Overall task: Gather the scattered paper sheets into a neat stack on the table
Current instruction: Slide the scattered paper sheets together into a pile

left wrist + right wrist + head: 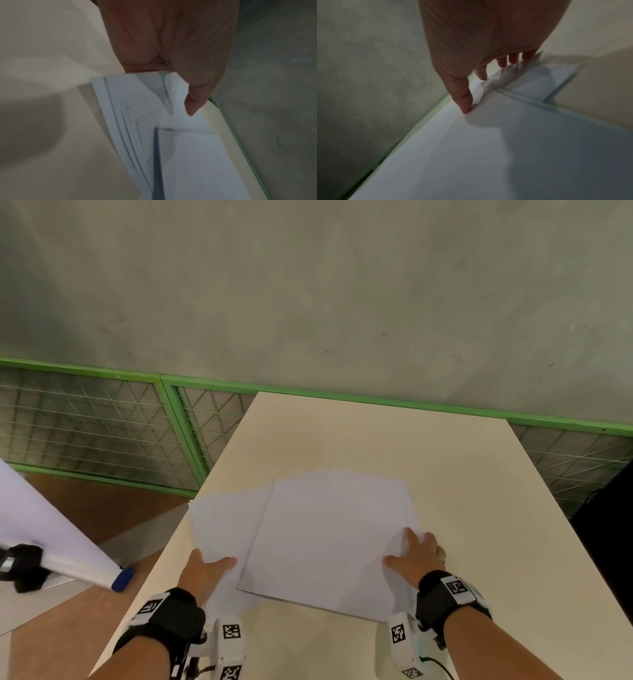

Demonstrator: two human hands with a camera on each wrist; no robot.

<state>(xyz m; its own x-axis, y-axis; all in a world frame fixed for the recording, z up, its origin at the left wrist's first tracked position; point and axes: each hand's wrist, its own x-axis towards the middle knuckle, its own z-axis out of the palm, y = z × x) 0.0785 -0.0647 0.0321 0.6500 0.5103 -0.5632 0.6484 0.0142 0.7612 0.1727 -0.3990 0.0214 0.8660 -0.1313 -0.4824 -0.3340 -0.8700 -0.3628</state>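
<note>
Fingers of the left hand (205, 571) slip under the loose white paper sheets (325, 535), thumb on top — right hand (416, 558) spread flat on them. Sheets lie fanned on the cream rectangular table (462, 474). Beyond the table: green wire-mesh fence (102, 419), grey concrete floor (308, 285).

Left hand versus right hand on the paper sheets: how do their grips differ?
The left hand pinches the sheets' left edge, thumb on top, fingers hidden beneath; the right hand has all its fingers in view, spread at the right edge of the paper sheets. Both touch the pile on the table.
</note>
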